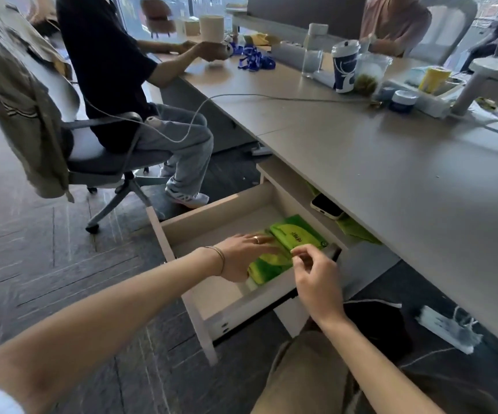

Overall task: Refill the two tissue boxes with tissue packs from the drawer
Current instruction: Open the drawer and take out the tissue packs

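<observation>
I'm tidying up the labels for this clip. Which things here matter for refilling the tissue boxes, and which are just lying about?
Part of the job:
open drawer
green tissue packs
left hand, resting on a pack
right hand, fingers at a pack's edge

Lying about:
phone on the shelf
blue-and-white cup
glass
cable

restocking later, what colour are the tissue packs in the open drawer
Green with yellow-green patches, seen in the head view: tissue packs.

Phone (327, 206), blue cup (344, 68), lanyards (255, 58)
</observation>
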Motion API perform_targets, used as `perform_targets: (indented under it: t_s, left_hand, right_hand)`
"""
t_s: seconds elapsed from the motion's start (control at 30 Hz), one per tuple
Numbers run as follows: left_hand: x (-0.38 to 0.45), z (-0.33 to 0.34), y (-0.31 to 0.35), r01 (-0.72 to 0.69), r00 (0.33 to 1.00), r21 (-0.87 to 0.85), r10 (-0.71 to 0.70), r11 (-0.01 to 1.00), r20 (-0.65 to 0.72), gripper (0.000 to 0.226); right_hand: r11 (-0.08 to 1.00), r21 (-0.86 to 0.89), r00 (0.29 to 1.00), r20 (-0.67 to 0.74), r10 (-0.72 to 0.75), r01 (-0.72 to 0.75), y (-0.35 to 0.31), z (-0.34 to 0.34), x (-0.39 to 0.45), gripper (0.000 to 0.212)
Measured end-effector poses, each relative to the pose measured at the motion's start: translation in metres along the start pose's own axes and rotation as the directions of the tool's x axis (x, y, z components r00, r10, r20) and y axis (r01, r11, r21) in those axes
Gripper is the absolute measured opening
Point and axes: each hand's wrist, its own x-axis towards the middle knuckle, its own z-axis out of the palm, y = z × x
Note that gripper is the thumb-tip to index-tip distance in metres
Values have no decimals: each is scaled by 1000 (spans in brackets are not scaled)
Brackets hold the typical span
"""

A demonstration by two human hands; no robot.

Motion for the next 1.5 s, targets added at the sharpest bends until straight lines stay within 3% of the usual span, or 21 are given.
perform_targets:
  t_s: [0.07,0.2,0.37,0.43,0.53,0.63,0.8,0.9,1.0,1.13,1.4,1.5]
  left_hand:
    - [6,1,-2,-38,996,81,30,996,89,102]
    - [4,4,-13,-12,993,93,1,996,121,103]
    - [-17,9,-31,102,976,167,-131,981,171,98]
    - [-23,6,-33,154,963,203,-193,967,189,97]
    - [-27,-3,-32,207,949,256,-258,944,183,91]
    - [-30,-7,-32,244,942,263,-293,933,165,86]
    - [-38,-2,-32,281,936,275,-326,920,134,79]
    - [-40,1,-33,303,942,237,-328,923,73,74]
    - [-39,7,-37,302,945,226,-322,926,54,96]
    - [-30,10,-41,237,955,199,-266,951,134,132]
    - [-21,18,-37,271,963,106,-270,957,-20,107]
    - [-22,18,-33,331,931,-31,-332,943,-149,105]
  right_hand:
    - [997,-75,1000,23,7,-5,0,-5,18,19]
    - [964,-266,977,200,72,-17,-2,2,54,43]
    - [824,-564,854,407,324,-44,12,32,89,71]
    - [770,-637,822,427,376,-21,16,39,96,74]
    - [691,-717,851,415,322,89,13,50,103,74]
    - [699,-704,859,429,279,125,14,63,108,84]
    - [791,-610,789,510,342,52,19,71,113,94]
    - [824,-567,828,470,306,17,9,69,117,96]
    - [841,-541,893,375,249,-7,-17,54,111,94]
    - [874,-476,934,347,83,99,-52,28,83,95]
    - [873,-420,935,341,-101,247,-98,-34,40,102]
    - [844,-444,934,315,-168,302,-107,-60,30,103]
